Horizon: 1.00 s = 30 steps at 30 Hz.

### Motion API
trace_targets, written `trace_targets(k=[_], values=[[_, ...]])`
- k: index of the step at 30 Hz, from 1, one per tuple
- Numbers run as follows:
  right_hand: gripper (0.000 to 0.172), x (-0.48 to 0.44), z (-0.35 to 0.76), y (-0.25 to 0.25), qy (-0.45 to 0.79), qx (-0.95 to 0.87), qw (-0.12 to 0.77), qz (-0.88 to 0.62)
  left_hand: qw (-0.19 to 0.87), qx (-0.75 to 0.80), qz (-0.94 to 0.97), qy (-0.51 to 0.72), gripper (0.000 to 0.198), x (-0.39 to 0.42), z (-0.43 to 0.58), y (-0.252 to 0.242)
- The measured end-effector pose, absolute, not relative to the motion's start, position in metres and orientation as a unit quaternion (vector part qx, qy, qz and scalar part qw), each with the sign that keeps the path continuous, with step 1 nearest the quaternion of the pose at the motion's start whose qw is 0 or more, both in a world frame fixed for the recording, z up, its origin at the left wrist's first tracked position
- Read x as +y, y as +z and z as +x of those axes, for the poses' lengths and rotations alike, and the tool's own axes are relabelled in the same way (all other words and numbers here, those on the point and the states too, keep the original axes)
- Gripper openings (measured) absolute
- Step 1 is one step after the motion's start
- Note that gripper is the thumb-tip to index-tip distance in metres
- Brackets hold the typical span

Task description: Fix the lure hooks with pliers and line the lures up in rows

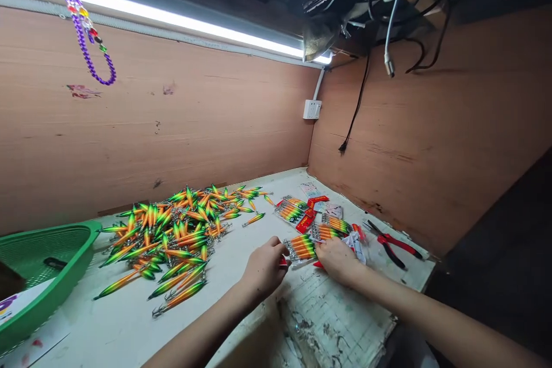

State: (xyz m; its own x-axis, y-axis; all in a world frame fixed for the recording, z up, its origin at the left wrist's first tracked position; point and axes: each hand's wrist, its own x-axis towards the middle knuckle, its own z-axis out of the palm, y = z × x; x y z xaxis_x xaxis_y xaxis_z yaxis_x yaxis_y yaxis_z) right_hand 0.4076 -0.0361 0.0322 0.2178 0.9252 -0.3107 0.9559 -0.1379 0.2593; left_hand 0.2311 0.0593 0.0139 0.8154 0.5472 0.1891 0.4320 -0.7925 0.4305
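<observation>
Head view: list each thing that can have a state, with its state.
Light tube, lit
Black plug, unplugged, hanging
White cable, dangling, end unconnected
Bead string, hanging
Pliers, spread open
Loose lures, heaped
Green basket, upright
Left hand, curled
Right hand, at lure pack

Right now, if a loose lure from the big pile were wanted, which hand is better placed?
Probably the left hand: it is at the side of the lure packet nearer the pile. The right hand is on the packet's other side, toward the pliers.
</observation>
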Motion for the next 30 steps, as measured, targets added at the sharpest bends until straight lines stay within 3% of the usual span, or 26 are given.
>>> trace_targets(k=[5,10,12,19,23,30], values=[[0.026,-0.032,0.422,0.045,-0.049,0.624,0.141,0.767,0.182,0.281,0.925,0.183,0.014,0.055,0.209,0.018],[0.023,-0.033,0.442,0.074,-0.151,0.661,0.055,0.733,0.215,0.191,0.881,0.374,0.013,0.053,0.184,0.037],[0.024,-0.035,0.444,0.082,-0.204,0.681,0.022,0.703,0.222,0.150,0.877,0.399,0.013,0.053,0.180,0.047],[0.026,-0.049,0.417,0.101,-0.284,0.719,-0.051,0.633,0.154,0.064,0.938,0.303,0.020,0.061,0.181,0.065],[0.026,-0.055,0.403,0.108,-0.293,0.726,-0.047,0.620,0.192,0.062,0.953,0.224,0.015,0.061,0.183,0.068],[0.014,-0.051,0.401,0.104,-0.342,0.728,-0.058,0.592,0.206,0.059,0.956,0.202,0.029,0.051,0.177,0.064]])
